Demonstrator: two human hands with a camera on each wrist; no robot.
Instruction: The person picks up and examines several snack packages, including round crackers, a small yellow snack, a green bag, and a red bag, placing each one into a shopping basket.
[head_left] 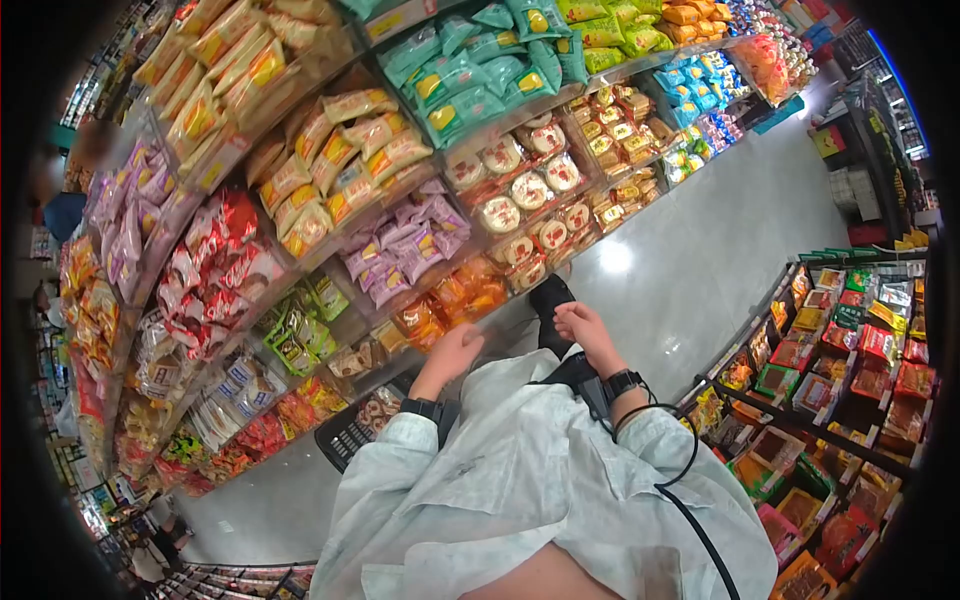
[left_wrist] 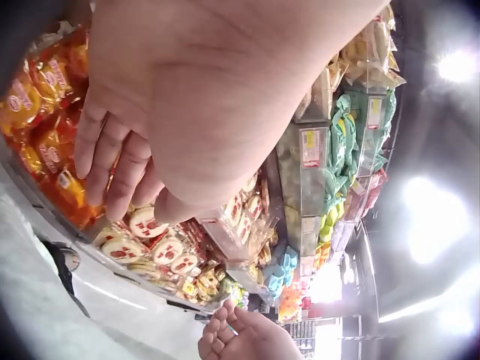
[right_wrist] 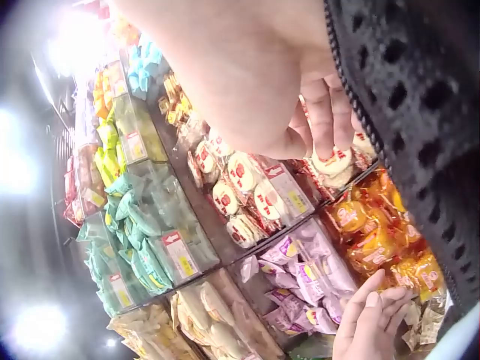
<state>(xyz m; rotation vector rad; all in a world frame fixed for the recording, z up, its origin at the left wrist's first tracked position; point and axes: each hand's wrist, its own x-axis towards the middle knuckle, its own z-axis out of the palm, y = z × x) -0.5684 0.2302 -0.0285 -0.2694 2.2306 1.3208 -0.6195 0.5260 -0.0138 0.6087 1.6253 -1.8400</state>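
Note:
My left hand hangs in front of the lowest bins, nearest the orange-wrapped snacks. Its fingers are loosely bent with nothing in them. My right hand hovers over the aisle floor beside the shelf, also holding nothing, fingers relaxed. Round white-and-red packaged biscuits fill bins ahead of it. Purple packets lie in the bin above the orange ones. In the right wrist view, the left hand overlaps the orange snack bin's edge.
Tiered bins of teal packets, cream packets and red packets rise ahead. A black basket is below my left forearm. Another stand of boxed snacks borders the grey floor at right. A black cable runs from my right wrist.

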